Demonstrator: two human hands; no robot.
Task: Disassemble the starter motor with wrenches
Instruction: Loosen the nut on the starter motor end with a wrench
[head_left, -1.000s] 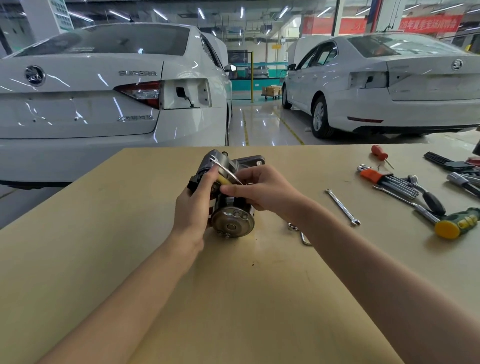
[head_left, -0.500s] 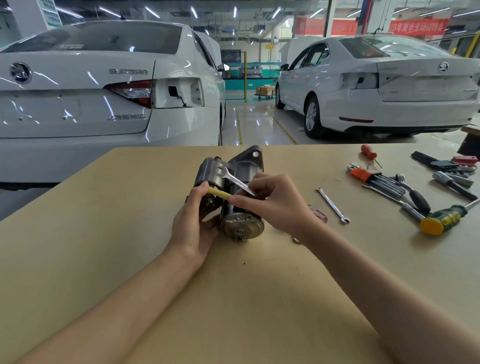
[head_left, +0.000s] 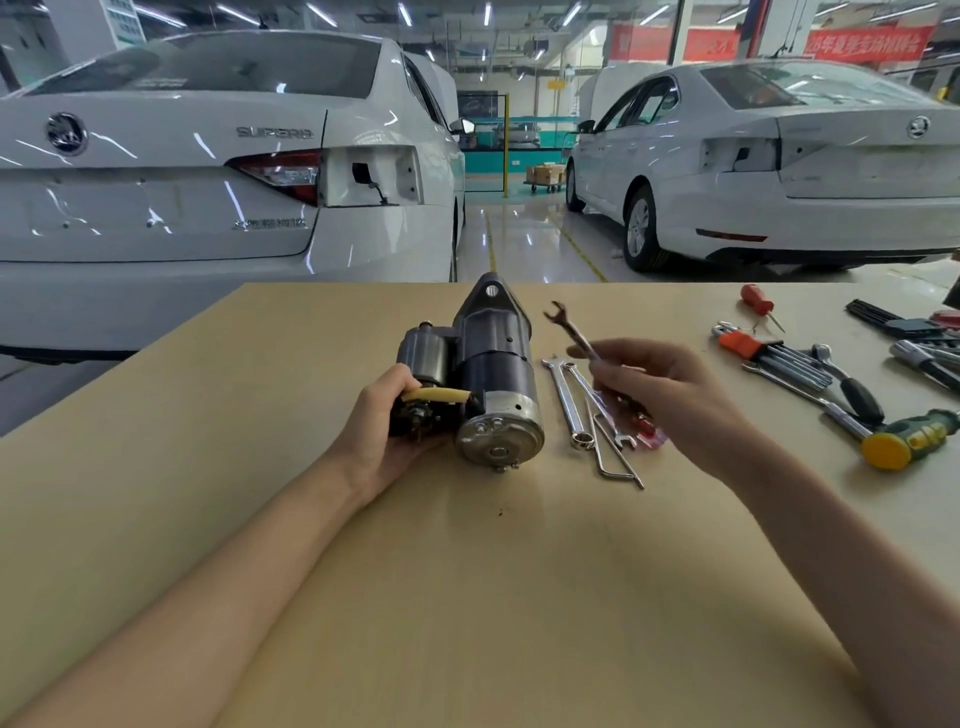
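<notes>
- The starter motor (head_left: 480, 379) lies on its side on the bench (head_left: 467, 597), near the middle of the far edge, its silver end cap facing the person and its mounting nose pointing toward the far edge.
- The left hand (head_left: 387, 421) holds the motor from its left side, fingers curled round the solenoid end next to a yellow sleeve (head_left: 435, 396) — a steadying grip, not a lift.
- The right hand (head_left: 660, 387) is raised above the bench to the right of the motor, fingers pinched on a small open-end wrench (head_left: 571, 330) whose jaw points up and away; it touches no fastener.
- Judged by its metal casing, the motor looks heavy and rigid. The round body may roll, so the best hold is across the barrel or on the solenoid, pressing down while a wrench turns.
- The end cap's small bolts look like the place a wrench would go; the smooth cap itself seems slippery to grip.
- Just to the right of the motor lie two loose wrenches (head_left: 569, 402) and long thin rods (head_left: 613, 457), close enough to get knocked.
- Further toward the right edge sit a hex key set (head_left: 779, 358), a red screwdriver (head_left: 756, 301) and a green-and-yellow handled tool (head_left: 909, 439).
- The near half and left side of the bench offer the most open room — the far edge is close behind the motor's nose.
</notes>
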